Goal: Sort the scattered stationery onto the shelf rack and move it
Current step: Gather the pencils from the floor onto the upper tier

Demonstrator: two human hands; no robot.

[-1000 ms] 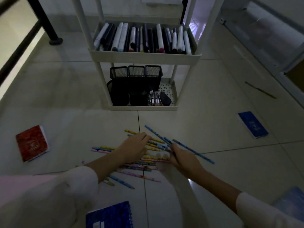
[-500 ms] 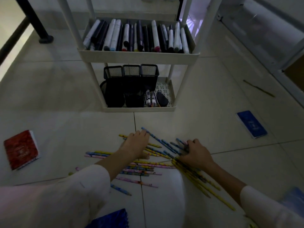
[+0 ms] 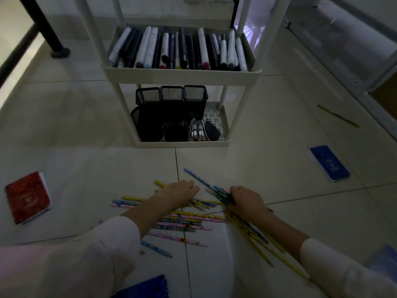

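Several coloured pencils (image 3: 182,220) lie scattered on the tiled floor in front of a white shelf rack (image 3: 182,76). My left hand (image 3: 179,193) rests flat on the pencils at the pile's top. My right hand (image 3: 247,201) grips a bundle of pencils (image 3: 253,233) whose ends stick out both ways, towards the rack and back under my forearm. The rack's upper tray holds several markers (image 3: 178,50). Its lower tray (image 3: 182,144) holds black mesh pen cups (image 3: 171,100) and a stapler (image 3: 198,132).
A red notebook (image 3: 28,196) lies at the left, a blue notebook (image 3: 329,165) at the right, and a blue spiral notebook (image 3: 146,288) near the bottom edge. A lone stick (image 3: 338,116) lies far right. A black post (image 3: 43,26) stands at the back left.
My right hand has closed round a bundle of pencils and drawn them together under my forearm. My left hand stays on the pile, shifted slightly forward.
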